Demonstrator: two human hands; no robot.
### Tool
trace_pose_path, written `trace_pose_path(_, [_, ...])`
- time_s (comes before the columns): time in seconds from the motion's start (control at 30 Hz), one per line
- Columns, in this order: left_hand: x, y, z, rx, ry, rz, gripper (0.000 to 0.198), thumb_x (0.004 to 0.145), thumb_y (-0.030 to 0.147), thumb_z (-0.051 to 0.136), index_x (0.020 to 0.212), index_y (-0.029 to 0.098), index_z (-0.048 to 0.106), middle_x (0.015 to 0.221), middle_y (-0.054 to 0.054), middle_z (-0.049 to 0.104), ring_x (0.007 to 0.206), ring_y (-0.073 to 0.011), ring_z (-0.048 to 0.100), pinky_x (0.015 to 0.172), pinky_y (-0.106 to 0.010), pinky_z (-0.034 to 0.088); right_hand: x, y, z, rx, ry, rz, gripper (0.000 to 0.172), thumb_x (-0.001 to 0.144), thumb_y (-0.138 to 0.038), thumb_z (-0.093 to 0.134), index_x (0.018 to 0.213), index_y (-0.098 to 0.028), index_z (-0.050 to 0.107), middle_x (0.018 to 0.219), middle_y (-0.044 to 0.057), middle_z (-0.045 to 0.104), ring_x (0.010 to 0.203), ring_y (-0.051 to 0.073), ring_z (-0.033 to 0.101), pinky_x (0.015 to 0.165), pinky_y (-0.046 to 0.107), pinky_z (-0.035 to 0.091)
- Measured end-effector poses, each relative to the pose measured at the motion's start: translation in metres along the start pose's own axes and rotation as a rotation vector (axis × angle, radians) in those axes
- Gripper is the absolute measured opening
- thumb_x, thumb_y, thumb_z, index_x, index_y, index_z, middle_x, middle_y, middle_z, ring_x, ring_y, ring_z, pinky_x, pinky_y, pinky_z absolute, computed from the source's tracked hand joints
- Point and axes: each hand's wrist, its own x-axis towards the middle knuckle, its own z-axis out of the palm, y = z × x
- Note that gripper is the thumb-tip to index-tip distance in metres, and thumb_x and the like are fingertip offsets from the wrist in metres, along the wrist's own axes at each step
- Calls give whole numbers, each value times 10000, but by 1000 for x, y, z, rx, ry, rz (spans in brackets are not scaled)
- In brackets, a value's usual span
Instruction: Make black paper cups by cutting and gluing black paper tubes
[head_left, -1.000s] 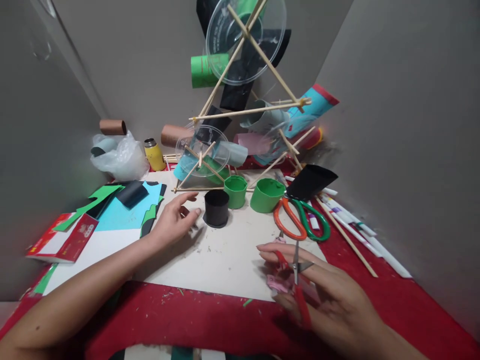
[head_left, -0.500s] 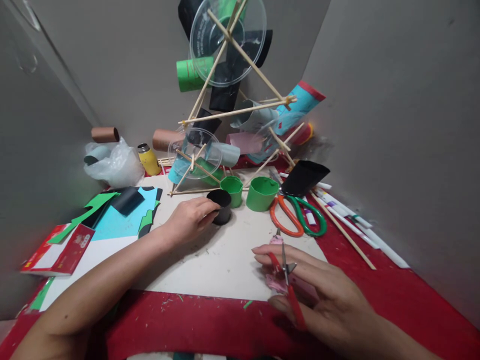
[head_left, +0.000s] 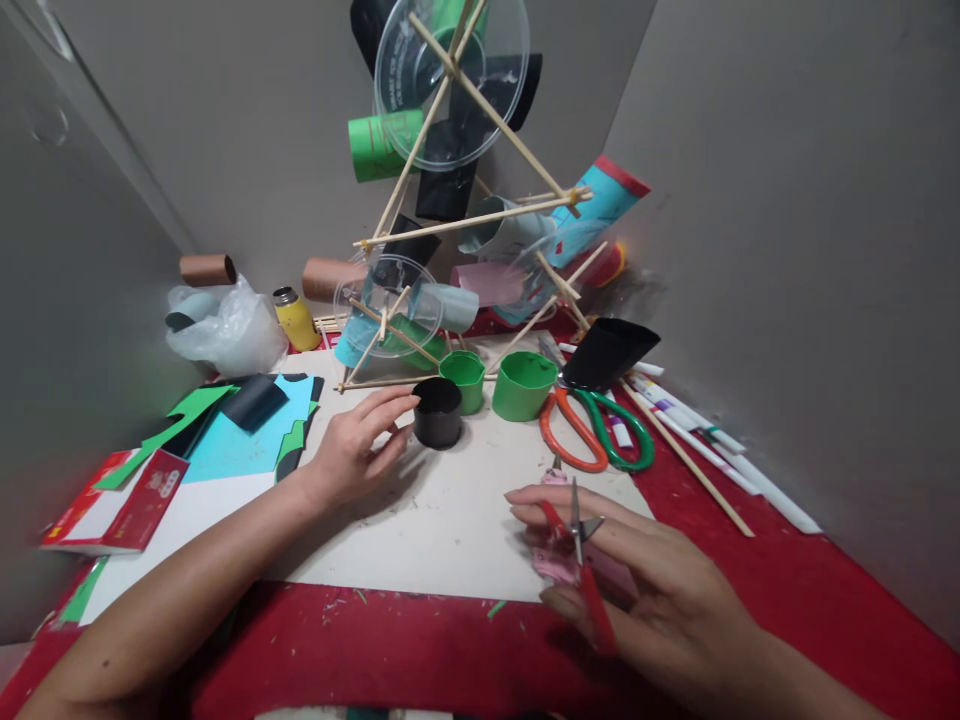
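Just left of a short black paper cup (head_left: 437,424), my left hand (head_left: 352,440) is open, fingers apart and holding nothing. The cup stands upright on the white board (head_left: 420,535). Two green paper cups (head_left: 523,388) stand behind it and to its right. Low on the right, my right hand (head_left: 637,570) is wrapped round small red-handled scissors (head_left: 592,590), whose blades are spread and point up and away. Beneath that hand lies a pink piece (head_left: 555,565), partly hidden by the fingers and scissors.
A stick frame (head_left: 457,225) with clear plastic discs and paper tubes rises behind the cups. Large scissors (head_left: 615,440) with orange and green handles lie right. Coloured paper (head_left: 232,450) and a red box (head_left: 124,505) lie left, near a yellow bottle (head_left: 296,325). White paper rolls (head_left: 735,465) lie far right.
My left hand has let go of the black cup and drawn back to the left, its fingers spreading. The scissors in my right hand have shifted slightly right.
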Motion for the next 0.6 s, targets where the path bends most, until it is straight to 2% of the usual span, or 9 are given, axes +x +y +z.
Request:
trace_pose_path(0.1, [-1, -3, -1, 12, 29, -32, 343, 882, 215, 632, 1222, 234, 676, 1235, -127, 666, 1017, -222, 630, 903, -380, 511, 0, -2, 0, 54, 13, 118, 119, 837, -295, 745, 933, -229, 768, 984, 99, 768, 840, 246, 755, 678, 281, 653])
trace_pose_path(0.17, [1, -2, 0, -17, 14, -89, 359, 858, 237, 668, 1216, 221, 684, 1044, -109, 707, 829, -201, 615, 835, -358, 497, 1, -4, 1, 101, 38, 206, 144, 837, -368, 749, 855, -226, 772, 891, 96, 768, 769, 245, 754, 623, 278, 653])
trace_pose_path(0.27, [10, 1, 2, -33, -58, -140, 454, 841, 273, 697, 1289, 219, 645, 756, -27, 664, 621, -166, 519, 750, -321, 452, 2, -7, 2, 196, 70, 286, 241, 841, -423, 735, 709, -222, 740, 732, 73, 748, 635, 219, 738, 543, 246, 636])
trace_pose_path(0.33, [17, 1, 6, 12, -118, -124, 463, 856, 300, 685, 1310, 229, 626, 685, 3, 625, 566, -154, 478, 701, -295, 415, 3, -9, 2, 239, 46, 299, 280, 837, -412, 732, 634, -222, 701, 652, 52, 728, 515, 189, 701, 511, 234, 626])
trace_pose_path(0.4, [23, -2, 11, 78, -164, -95, 362, 876, 318, 661, 1228, 230, 671, 666, 6, 603, 549, -150, 461, 656, -279, 377, 4, -10, 1, 241, 25, 291, 278, 834, -381, 730, 612, -223, 679, 598, 34, 709, 504, 185, 699, 547, 228, 634])
trace_pose_path(0.5, [27, -5, 14, 134, -197, -66, 149, 885, 306, 635, 943, 211, 734, 644, -1, 561, 551, -145, 433, 607, -268, 327, 4, -10, -1, 206, 29, 273, 219, 833, -314, 727, 639, -223, 682, 598, 29, 712, 680, 227, 761, 630, 212, 641])
trace_pose_path(0.6, [23, 3, 9, 136, -219, -46, 180, 896, 294, 614, 767, 201, 697, 624, 2, 528, 553, -136, 417, 580, -262, 309, 6, -10, -1, 209, 29, 263, 209, 831, -280, 723, 637, -225, 671, 616, 23, 720, 723, 230, 769, 629, 188, 632])
